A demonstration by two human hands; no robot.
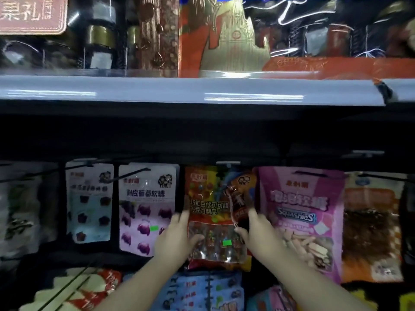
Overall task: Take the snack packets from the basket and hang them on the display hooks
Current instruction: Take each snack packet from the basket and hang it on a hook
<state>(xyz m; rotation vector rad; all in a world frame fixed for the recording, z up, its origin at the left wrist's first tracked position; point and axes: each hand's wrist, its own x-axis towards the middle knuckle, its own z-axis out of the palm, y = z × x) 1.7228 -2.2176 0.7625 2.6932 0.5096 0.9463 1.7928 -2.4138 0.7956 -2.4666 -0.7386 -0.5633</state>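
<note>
A red and orange chocolate-bean packet (211,198) hangs in the middle of the hook row under a dark shelf. My left hand (177,236) holds its left edge, thumb on the clear window at the front and fingers behind. My right hand (256,230) holds its right edge the same way, beside a brown packet tucked behind it. The top of the packet sits at a hook's white label holder (228,163); whether the hole is on the hook I cannot tell. The basket is out of view.
Purple grape-candy packets (146,207) hang to the left and a pink Squashies packet (301,216) to the right, close on both sides. Black hook rods (132,173) stick out toward me. More packets (208,290) hang below. A grey shelf edge (179,90) with gift boxes runs above.
</note>
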